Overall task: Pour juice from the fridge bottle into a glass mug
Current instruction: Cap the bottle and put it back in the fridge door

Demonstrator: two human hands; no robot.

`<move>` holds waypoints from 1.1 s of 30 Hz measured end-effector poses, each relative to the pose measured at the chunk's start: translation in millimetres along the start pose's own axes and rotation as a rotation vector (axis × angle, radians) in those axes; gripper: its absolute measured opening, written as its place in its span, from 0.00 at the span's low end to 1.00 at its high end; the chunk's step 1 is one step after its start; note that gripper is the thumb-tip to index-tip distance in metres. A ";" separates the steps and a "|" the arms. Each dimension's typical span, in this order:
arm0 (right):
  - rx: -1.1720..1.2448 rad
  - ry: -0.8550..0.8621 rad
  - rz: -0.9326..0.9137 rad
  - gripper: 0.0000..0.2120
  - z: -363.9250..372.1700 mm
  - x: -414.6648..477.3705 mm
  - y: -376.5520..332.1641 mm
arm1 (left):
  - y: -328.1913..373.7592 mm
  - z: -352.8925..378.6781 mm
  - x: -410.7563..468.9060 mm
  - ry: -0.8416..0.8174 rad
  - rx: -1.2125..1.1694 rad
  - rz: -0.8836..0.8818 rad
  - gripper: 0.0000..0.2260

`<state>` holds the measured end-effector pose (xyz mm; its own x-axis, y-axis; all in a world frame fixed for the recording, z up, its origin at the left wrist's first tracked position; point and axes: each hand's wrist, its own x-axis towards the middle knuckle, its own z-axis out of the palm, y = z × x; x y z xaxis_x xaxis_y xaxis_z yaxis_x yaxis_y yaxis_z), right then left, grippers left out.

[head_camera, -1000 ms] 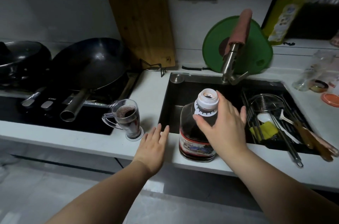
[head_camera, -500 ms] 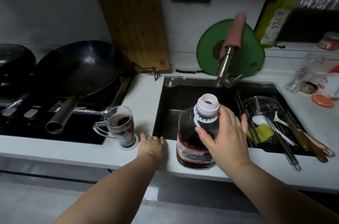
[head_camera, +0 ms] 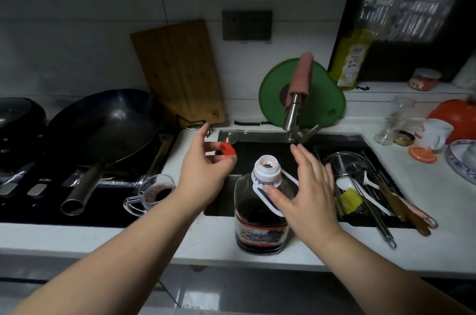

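Our left hand (head_camera: 206,170) now pinches a red cap (head_camera: 228,149) between thumb and fingertips, above the left rim of the sink (head_camera: 260,134); half a second ago it lay empty on the table (head_camera: 203,245). Our right hand (head_camera: 306,191), which gripped the neck of the bottle (head_camera: 260,222) then, has loosened, fingers spread, thumb touching the white carry handle (head_camera: 289,177). We judge pouring finished and capping next. The bottle stands upright at the table's front edge, mouth uncovered, dark juice inside. The glass mug (head_camera: 154,192) stands to its left, holding frothy dark juice.
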<state>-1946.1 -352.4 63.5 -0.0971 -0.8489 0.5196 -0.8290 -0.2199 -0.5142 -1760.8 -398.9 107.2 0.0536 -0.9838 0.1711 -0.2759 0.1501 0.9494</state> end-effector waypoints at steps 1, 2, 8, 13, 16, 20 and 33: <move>0.039 0.026 -0.075 0.37 -10.6 9.0 -5.3 | 18.8 -0.6 -5.4 -0.048 -0.158 -0.021 0.35; 0.070 0.021 -0.159 0.34 -19.9 19.3 -11.3 | 33.5 0.3 -9.5 -0.100 -0.278 -0.028 0.35; 0.220 -0.182 -0.356 0.25 -59.0 73.7 -41.5 | 66.0 8.7 -13.3 -0.246 -0.531 -0.090 0.32; 0.239 -0.383 -0.320 0.24 -72.3 91.7 -43.9 | 57.5 7.9 -9.2 -0.348 -0.547 -0.167 0.29; -0.077 -0.423 -0.384 0.25 -67.9 98.5 -38.0 | 30.1 11.0 -5.2 -0.358 -0.142 -0.055 0.43; -0.433 -0.544 -0.486 0.26 -56.6 97.6 -34.6 | -15.2 35.6 -9.9 -0.343 0.593 0.066 0.51; -0.703 -0.636 -0.382 0.22 -35.7 97.2 -51.8 | -47.3 73.7 -31.8 -0.118 0.555 0.074 0.29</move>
<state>-1932.3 -406.4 165.1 0.3819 -0.9242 0.0008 -0.8988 -0.3711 0.2334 -1820.2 -382.0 37.5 -0.0841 -0.9817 0.1711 -0.7395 0.1766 0.6496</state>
